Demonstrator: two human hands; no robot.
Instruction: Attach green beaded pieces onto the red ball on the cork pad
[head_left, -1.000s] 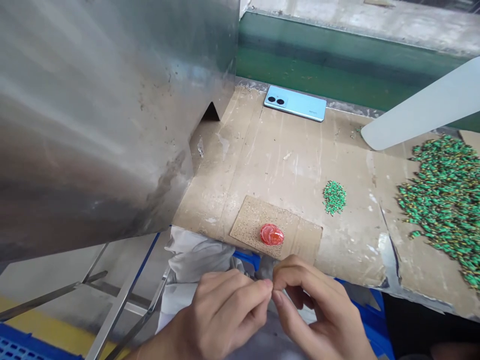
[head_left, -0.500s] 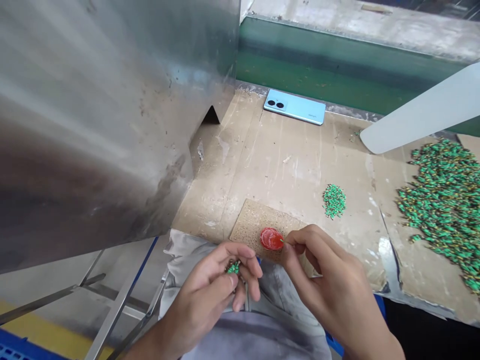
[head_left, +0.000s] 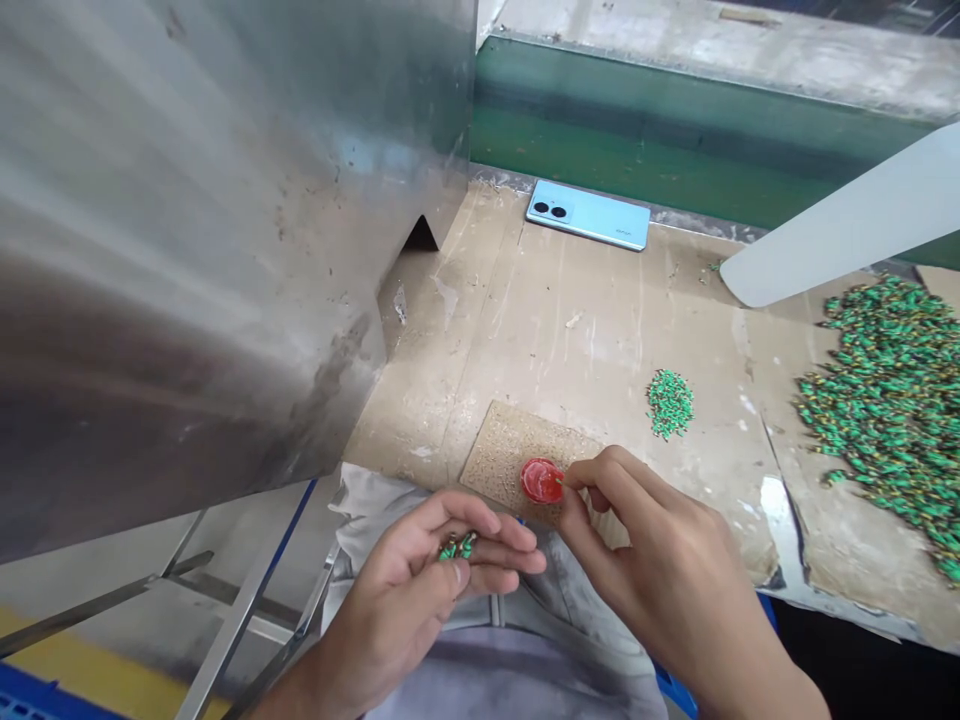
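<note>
My left hand [head_left: 427,575] is cupped, palm up, around several small green pieces with gold ends [head_left: 457,547]; its thumb rests against them and the outer fingers are stretched out. Thumb and forefinger of my right hand [head_left: 645,540] pinch one tiny piece [head_left: 559,481], whose tip shows over the right rim of a small red dish [head_left: 540,482]. Inside the dish is a whitish smear. The dish sits on a rough tan board [head_left: 499,440] at the front of the table, partly covered by my right hand.
A small pile of green pieces [head_left: 670,404] and a much larger heap [head_left: 892,400] lie to the right. Further back are a light blue phone [head_left: 589,215] and a slanting white tube [head_left: 840,220]. A big metal housing [head_left: 225,250] walls off the left side.
The fingers of my left hand have straightened, showing more of the pieces in it. My right hand has shifted slightly left, bringing the pinched piece further over the dish.
</note>
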